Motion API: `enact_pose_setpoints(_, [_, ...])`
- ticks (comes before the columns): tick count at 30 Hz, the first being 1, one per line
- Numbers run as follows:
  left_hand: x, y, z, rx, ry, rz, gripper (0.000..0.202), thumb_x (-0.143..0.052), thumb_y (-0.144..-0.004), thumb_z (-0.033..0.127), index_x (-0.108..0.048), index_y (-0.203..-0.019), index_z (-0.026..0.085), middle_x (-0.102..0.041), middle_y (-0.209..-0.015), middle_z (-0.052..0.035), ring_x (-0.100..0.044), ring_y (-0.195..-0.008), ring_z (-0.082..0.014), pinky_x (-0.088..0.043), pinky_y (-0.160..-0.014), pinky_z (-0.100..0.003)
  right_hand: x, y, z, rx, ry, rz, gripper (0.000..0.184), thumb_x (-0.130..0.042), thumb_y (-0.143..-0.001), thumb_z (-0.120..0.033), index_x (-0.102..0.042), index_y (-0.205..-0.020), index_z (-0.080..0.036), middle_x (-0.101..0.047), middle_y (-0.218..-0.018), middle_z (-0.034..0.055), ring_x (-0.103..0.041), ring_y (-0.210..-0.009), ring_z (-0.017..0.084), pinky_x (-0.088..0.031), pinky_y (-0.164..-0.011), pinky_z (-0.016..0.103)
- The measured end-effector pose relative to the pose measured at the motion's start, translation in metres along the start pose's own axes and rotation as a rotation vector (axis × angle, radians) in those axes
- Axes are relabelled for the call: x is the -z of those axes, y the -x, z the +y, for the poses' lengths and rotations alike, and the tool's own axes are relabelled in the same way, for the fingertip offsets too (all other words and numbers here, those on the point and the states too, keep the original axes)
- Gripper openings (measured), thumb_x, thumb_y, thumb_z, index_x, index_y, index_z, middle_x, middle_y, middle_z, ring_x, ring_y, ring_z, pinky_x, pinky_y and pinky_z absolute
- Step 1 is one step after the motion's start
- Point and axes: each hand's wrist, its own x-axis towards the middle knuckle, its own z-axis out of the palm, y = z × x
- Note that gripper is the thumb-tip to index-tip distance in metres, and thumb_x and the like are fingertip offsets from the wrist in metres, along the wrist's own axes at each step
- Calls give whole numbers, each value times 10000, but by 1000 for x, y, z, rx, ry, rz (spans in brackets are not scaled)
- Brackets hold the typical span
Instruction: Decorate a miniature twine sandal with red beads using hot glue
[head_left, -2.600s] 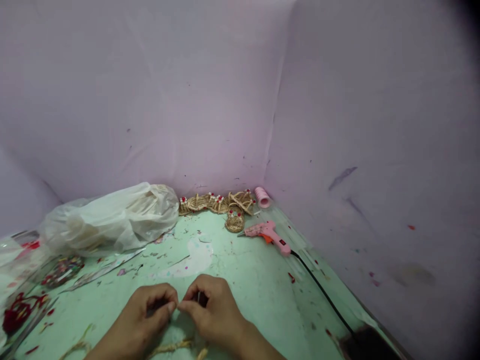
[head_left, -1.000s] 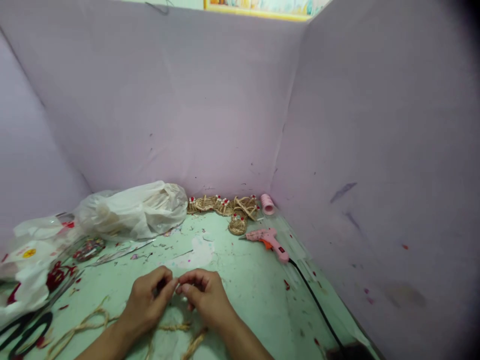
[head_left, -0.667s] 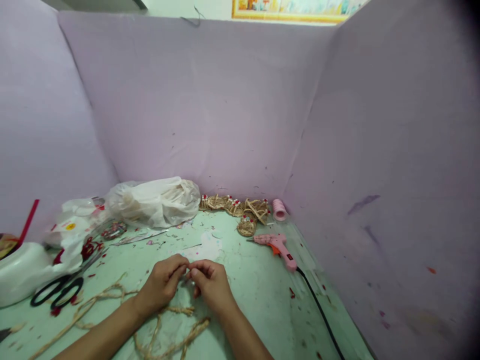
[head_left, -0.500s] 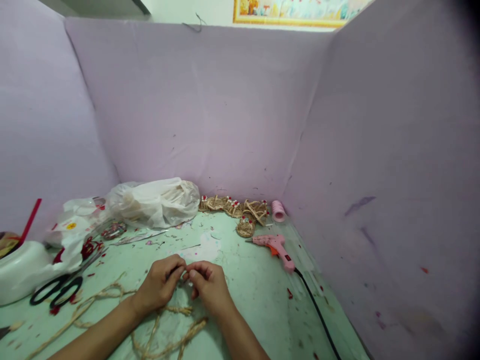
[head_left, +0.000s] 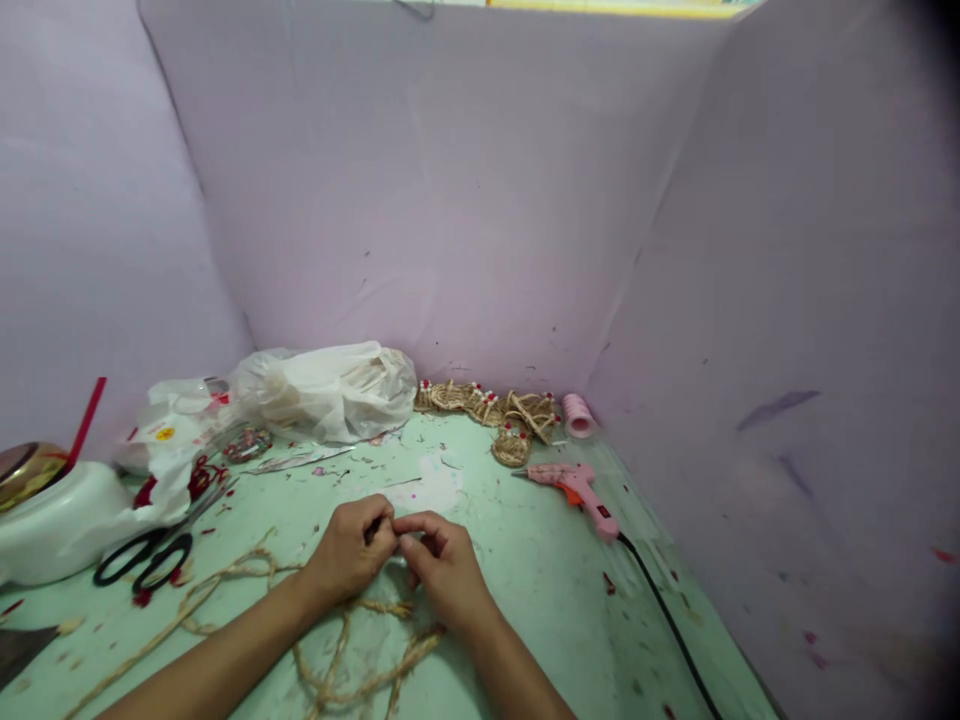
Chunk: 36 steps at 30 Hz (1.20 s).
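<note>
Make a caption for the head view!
Left hand and right hand pinch together over rope on green table, glue gun nearby.

No legible text, label or number anywhere

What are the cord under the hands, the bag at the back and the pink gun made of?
The cord looks like twisted jute or straw twine: tan, rough, with fraying fibres. The bag seems to be thin plastic film: translucent, crinkled, slightly glossy. The glue gun appears to be hard moulded plastic: a smooth, evenly pink shell.
</note>
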Motion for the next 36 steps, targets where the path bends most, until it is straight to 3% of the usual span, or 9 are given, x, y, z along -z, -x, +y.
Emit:
enact_pose_setpoints(9, [4, -2, -8, 69, 106, 83, 177, -359, -684, 217, -346, -509, 198, -322, -465, 53, -334, -467, -101, -260, -471, -221, 5, -1, -4, -26, -59, 100, 234, -619, -661, -326, -632, -803, -141, -650, -744, 39, -432, -347, 36, -351, -364, 190])
enact_pose_setpoints(14, [3, -1, -15, 121, 153, 124, 241, -315, -771, 246, -343, -536, 202, -329, -450, 59, -359, -465, -104, -272, -473, -216, 8, -1, -4, -12, -94, 132, 215, -637, -668, -356, -592, -678, -146, -514, -453, -52, -419, -345, 50, -357, -368, 175])
enact_pose_setpoints(19, [7, -3, -13, 166, 150, 179, 344, -362, -801, 325, -295, -485, 205, -281, -438, 62, -335, -446, -98, -261, -469, -222, 5, 3, -6, 25, -102, 181, 246, -662, -632, -305, -463, -564, -177, -559, -553, -56, -371, -328, 26, -343, -325, 164])
enact_pose_setpoints(21, [14, -3, -4, 148, 129, 167, 275, -436, -771, 314, -412, -528, 187, -405, -503, 49, -388, -480, -98, -299, -513, -225, 4, 4, -9, 24, -79, 169, 230, -663, -639, -287, -473, -571, -177, -543, -502, -61, -383, -321, 39, -330, -306, 164])
enact_pose_setpoints(23, [23, 2, 12, 115, 62, 103, 101, -483, -733, 252, -554, -739, 181, -569, -719, 16, -468, -553, -104, -342, -594, -237, 7, 4, -12, 35, -67, 181, 208, -646, -668, -297, -483, -607, -183, -511, -442, -78, -374, -311, 48, -326, -301, 162])
enact_pose_setpoints(25, [30, 11, 33, 95, -48, -56, 171, -486, -731, 253, -597, -853, 208, -619, -834, -5, -514, -608, -127, -350, -618, -255, 13, 3, -15, 59, -68, 225, 194, -632, -688, -316, -486, -655, -192, -481, -401, -96, -358, -302, 51, -320, -300, 159])
enact_pose_setpoints(28, [33, 30, 63, 59, -199, -428, 231, -514, -718, 405, -641, -714, 212, -639, -717, -38, -554, -648, -196, -329, -574, -278, 23, 1, -20, 85, -84, 306, 197, -634, -695, -345, -509, -703, -193, -403, -353, -121, -312, -292, 49, -311, -301, 156])
enact_pose_setpoints(31, [30, 39, 75, 9, -300, -552, 200, -519, -707, 323, -639, -651, 173, -638, -725, -81, -556, -650, -214, -309, -559, -287, 28, 1, -24, 67, -125, 306, 234, -628, -700, -394, -557, -753, -178, -410, -390, -111, -325, -324, 48, -359, -351, 166])
enact_pose_setpoints(36, [49, 14, 59, 91, 99, -546, 198, -477, -719, 260, -622, -630, 159, -528, -561, 6, -455, -559, -124, -303, -532, -230, 25, 5, -32, -147, -291, -85, 478, -529, -720, -574, -636, -835, -123, -652, -732, 71, -589, -612, 145, -470, -595, 286])
